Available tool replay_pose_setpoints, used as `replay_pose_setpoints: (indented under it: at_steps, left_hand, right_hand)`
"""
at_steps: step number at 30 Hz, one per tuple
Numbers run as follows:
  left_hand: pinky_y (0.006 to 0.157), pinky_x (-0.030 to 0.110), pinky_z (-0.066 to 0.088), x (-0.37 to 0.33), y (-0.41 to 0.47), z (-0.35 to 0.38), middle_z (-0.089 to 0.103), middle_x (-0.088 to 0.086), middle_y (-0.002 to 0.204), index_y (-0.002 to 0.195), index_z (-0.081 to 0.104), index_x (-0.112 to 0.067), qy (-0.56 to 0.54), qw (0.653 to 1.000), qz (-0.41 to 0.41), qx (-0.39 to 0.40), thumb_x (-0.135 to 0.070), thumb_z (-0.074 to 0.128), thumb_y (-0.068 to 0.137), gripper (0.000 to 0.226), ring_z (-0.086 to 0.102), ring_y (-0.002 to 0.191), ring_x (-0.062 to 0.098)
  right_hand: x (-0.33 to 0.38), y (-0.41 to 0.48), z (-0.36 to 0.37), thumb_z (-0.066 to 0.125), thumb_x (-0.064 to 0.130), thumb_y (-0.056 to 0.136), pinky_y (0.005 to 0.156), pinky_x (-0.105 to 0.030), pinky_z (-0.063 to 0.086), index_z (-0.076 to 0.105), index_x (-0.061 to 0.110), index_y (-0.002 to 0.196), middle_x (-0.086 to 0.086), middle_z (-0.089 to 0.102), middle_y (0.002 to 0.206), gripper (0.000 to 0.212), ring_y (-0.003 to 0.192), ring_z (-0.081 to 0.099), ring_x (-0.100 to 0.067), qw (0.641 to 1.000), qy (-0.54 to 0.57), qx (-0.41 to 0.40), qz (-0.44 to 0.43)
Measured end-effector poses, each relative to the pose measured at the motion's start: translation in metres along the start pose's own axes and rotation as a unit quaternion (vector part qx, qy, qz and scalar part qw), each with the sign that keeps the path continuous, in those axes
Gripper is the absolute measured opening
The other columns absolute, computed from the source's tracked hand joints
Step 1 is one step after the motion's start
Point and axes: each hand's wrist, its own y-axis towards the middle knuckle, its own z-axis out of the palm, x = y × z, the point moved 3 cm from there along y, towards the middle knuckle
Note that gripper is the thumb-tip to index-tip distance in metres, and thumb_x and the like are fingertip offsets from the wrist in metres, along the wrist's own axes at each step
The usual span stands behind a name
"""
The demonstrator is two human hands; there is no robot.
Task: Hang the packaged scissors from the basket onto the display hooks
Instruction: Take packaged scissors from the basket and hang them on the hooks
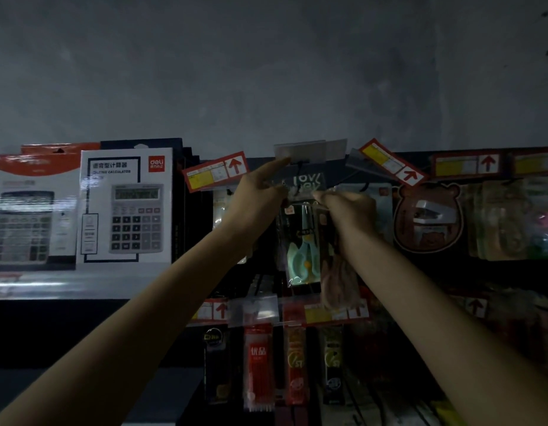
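A clear pack of scissors [303,241] with pale green handles hangs upright in the middle of the dim display, its dark header card up at a black hook [300,164]. My left hand [254,198] pinches the top left of that header, with the forefinger stretched up to a clear label holder [300,150]. My right hand [348,210] grips the right edge of the pack just below the header. A second pack with pinkish contents [340,281] hangs below my right hand. The basket is out of view.
Boxed calculators [125,207] stand on a shelf at the left. Red arrow price tags [217,170] tilt beside the hook. A bear-shaped package [426,219] hangs at the right. Pen refill packs [257,367] hang on the row below.
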Motion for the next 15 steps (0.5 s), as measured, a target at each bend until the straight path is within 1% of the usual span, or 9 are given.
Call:
replay_pose_setpoints:
  at_steps: [1,3,4,5,7,8,10,13,15]
  left_hand:
    - [0.047,0.014,0.039,-0.002,-0.002,0.0,0.063,-0.003,0.077,0.146,0.051,-0.03,0.004,1.0,0.005,0.003,-0.007,0.05,0.103,0.049,0.05,0.054,0.003]
    - [0.056,0.013,0.046,-0.002,-0.005,0.001,0.069,0.007,0.105,0.141,0.057,-0.025,0.016,1.0,0.015,0.003,-0.007,0.051,0.103,0.043,0.064,0.07,0.003]
    - [0.06,0.017,0.049,0.0,-0.007,0.001,0.069,0.008,0.108,0.134,0.062,-0.022,0.033,0.999,0.017,-0.001,-0.009,0.052,0.102,0.036,0.065,0.075,0.006]
    - [0.061,0.021,0.05,0.004,-0.009,0.002,0.07,0.01,0.108,0.126,0.066,-0.019,0.054,0.998,0.014,0.0,-0.011,0.053,0.102,0.028,0.065,0.075,0.011]
    - [0.057,0.023,0.049,0.014,-0.015,0.004,0.07,0.007,0.097,0.111,0.069,-0.013,0.106,0.994,0.002,0.004,-0.016,0.055,0.102,0.016,0.062,0.068,0.012]
    - [0.056,0.024,0.05,0.02,-0.018,0.005,0.07,0.005,0.094,0.109,0.068,-0.012,0.134,0.991,-0.003,-0.002,-0.017,0.057,0.101,0.014,0.062,0.067,0.011]
    - [0.06,0.031,0.059,0.034,-0.024,0.006,0.071,0.002,0.092,0.109,0.064,-0.015,0.165,0.986,-0.031,-0.007,-0.022,0.062,0.099,0.012,0.068,0.071,0.012]
    - [0.076,0.049,0.063,0.05,-0.034,0.008,0.074,0.006,0.091,0.108,0.064,-0.014,0.111,0.987,-0.115,0.018,-0.031,0.068,0.096,0.021,0.074,0.081,0.022]
    - [0.081,0.051,0.062,0.057,-0.038,0.008,0.075,0.015,0.091,0.101,0.068,-0.011,0.059,0.985,-0.161,0.03,-0.03,0.072,0.094,0.021,0.075,0.083,0.029]
  right_hand:
    - [0.0,-0.001,0.0,0.08,0.023,0.084,0.073,-0.029,0.055,0.073,0.016,0.078,-0.002,0.074,0.078,0.012,0.078,0.071,-0.022,1.0,0.0,-0.001,0.002]
    - [0.0,-0.003,-0.002,0.08,0.022,0.084,0.069,-0.027,0.05,0.072,0.017,0.079,-0.002,0.073,0.08,0.011,0.078,0.069,-0.019,1.0,0.004,-0.002,0.004]
    - [0.0,-0.005,-0.002,0.08,0.022,0.084,0.066,-0.026,0.048,0.071,0.017,0.081,-0.001,0.073,0.081,0.01,0.078,0.069,-0.018,1.0,0.004,-0.003,0.007]
    - [-0.001,-0.006,-0.003,0.08,0.022,0.084,0.064,-0.025,0.047,0.072,0.017,0.083,-0.001,0.073,0.081,0.01,0.077,0.069,-0.018,1.0,0.004,-0.003,0.01]
    - [-0.002,-0.008,-0.002,0.08,0.024,0.083,0.063,-0.025,0.049,0.072,0.013,0.084,-0.005,0.074,0.079,0.013,0.075,0.072,-0.022,1.0,0.003,-0.009,0.013]
    - [-0.001,-0.009,-0.003,0.081,0.025,0.082,0.063,-0.027,0.051,0.072,0.013,0.081,-0.006,0.074,0.078,0.016,0.073,0.072,-0.024,1.0,0.002,-0.014,0.012]
    - [-0.001,-0.011,-0.004,0.082,0.026,0.081,0.064,-0.031,0.055,0.071,0.012,0.077,-0.007,0.074,0.077,0.018,0.071,0.072,-0.024,1.0,-0.001,-0.018,0.011]
    - [-0.001,-0.014,-0.004,0.08,0.023,0.084,0.065,-0.032,0.059,0.073,0.011,0.08,-0.008,0.075,0.074,0.014,0.069,0.074,-0.024,1.0,-0.007,-0.005,0.014]
    - [0.0,-0.016,-0.005,0.079,0.022,0.084,0.063,-0.03,0.057,0.074,0.009,0.085,-0.009,0.075,0.075,0.015,0.068,0.074,-0.024,1.0,-0.001,0.001,0.02]
